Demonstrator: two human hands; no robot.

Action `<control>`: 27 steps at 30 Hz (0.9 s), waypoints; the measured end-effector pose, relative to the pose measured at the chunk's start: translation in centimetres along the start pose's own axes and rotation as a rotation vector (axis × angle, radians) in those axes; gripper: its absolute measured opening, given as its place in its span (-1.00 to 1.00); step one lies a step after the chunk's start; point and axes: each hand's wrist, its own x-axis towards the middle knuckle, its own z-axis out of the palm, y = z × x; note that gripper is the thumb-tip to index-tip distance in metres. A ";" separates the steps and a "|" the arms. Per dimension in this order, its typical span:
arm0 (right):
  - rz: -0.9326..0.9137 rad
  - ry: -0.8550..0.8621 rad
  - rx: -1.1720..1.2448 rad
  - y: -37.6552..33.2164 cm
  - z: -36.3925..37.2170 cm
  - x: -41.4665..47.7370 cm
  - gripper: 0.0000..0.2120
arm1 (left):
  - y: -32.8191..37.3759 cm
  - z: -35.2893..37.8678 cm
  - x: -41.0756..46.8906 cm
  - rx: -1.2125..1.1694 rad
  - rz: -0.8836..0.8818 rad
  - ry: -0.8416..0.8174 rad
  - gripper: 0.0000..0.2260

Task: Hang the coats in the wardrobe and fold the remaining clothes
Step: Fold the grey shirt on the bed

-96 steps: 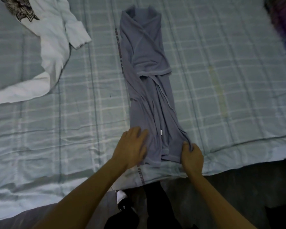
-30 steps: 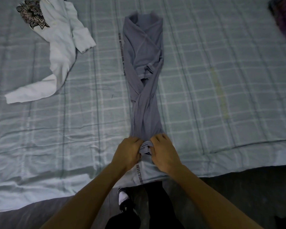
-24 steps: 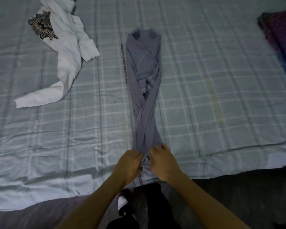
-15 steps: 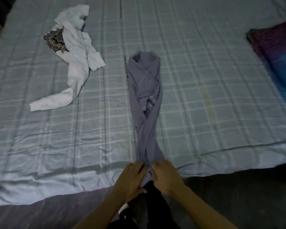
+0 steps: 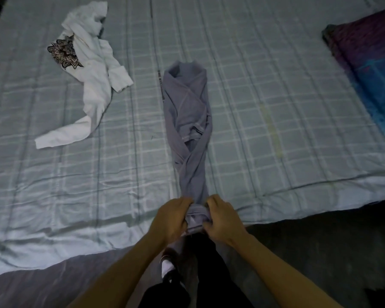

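My left hand (image 5: 171, 218) and right hand (image 5: 223, 221) both clamp curled fingers on the bunched hem of the grey long-sleeved top (image 5: 188, 112) at the bed (image 5: 276, 96)'s near edge. I'd roll tight and level, straight towards the collar.

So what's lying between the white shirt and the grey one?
Nothing but bare checked bedsheet lies between the white shirt and the grey garment, as the head view shows.
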 end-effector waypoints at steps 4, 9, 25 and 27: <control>0.117 0.005 0.065 -0.6 -1.2 0.5 -0.89 | 1.0 -1.7 -1.4 0.015 0.002 -0.024 -0.90; 0.073 -0.240 0.048 -0.5 -2.5 -0.6 -0.87 | 1.2 -2.2 -3.7 0.007 0.035 -0.271 -0.89; 0.084 0.463 0.089 -0.4 0.1 8.7 -0.65 | -3.9 -1.3 6.5 -0.131 -0.347 0.360 -0.60; -0.042 0.292 -0.002 0.5 2.3 8.4 -0.55 | -4.1 0.8 5.0 -0.072 -0.188 0.208 -0.72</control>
